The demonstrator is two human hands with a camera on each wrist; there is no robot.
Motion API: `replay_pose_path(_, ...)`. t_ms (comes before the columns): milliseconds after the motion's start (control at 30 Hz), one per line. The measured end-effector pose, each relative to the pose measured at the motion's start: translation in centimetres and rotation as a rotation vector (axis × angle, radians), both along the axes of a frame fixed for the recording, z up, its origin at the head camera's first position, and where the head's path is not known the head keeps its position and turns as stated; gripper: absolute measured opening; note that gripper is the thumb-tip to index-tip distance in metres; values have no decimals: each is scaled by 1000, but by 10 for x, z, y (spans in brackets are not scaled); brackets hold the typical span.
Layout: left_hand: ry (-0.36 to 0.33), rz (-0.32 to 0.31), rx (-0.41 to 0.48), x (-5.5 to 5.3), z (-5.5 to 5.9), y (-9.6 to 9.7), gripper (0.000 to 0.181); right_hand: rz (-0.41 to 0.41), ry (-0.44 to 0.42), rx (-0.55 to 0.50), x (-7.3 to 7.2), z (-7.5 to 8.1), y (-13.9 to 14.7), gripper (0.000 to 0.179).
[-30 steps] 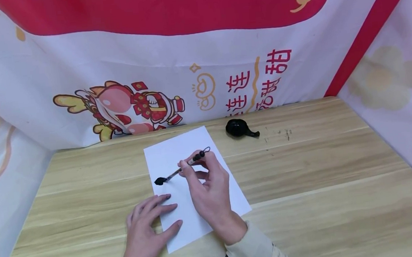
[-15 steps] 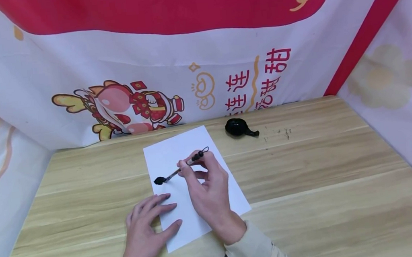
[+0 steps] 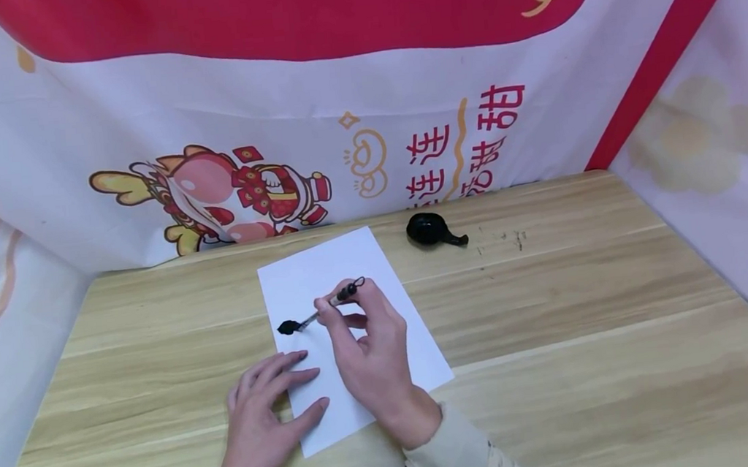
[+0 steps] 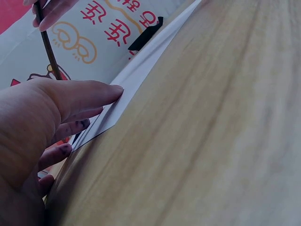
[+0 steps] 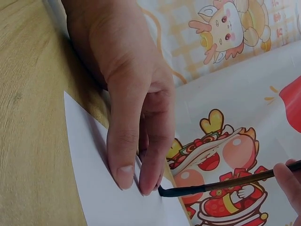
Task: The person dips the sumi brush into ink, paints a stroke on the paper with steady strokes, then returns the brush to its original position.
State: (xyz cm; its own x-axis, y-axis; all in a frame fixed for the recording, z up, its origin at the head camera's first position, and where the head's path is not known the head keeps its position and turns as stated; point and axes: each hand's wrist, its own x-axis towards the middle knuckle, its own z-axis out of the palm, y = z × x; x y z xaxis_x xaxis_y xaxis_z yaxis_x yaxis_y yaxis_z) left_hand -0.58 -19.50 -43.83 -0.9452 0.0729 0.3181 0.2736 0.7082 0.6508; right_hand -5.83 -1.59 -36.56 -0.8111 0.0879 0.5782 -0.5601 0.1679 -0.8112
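Observation:
My right hand (image 3: 377, 358) pinches an ink brush (image 3: 344, 293) near its upper part, between thumb and fingers. The brush leans, its black wet tip down at the left part of a white paper sheet (image 3: 376, 262). A black ink patch (image 3: 288, 327) lies there, merging with the tip. In the right wrist view the bent brush bristles (image 5: 181, 191) touch the paper close to my left fingertips. My left hand (image 3: 266, 418) rests flat with spread fingers on the sheet's left edge. Dark smudges show on its fingertips in the left wrist view.
A glossy black rounded vessel (image 3: 428, 229) with a short stem stands behind the sheet, to its right. Small dark specks (image 3: 519, 239) mark the wooden table (image 3: 589, 363) beside it. A printed cloth backdrop (image 3: 257, 89) closes off the back and sides.
The top end of the brush and my right hand have shifted slightly left and toward me, while the tip stays at the ink patch. My left hand keeps its place on the sheet.

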Motion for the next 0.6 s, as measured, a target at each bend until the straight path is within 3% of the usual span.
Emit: replay_pose_path(600, -11, -4, -5, 0, 1, 1, 38, -59, 38, 9, 2, -2, -2, 13)
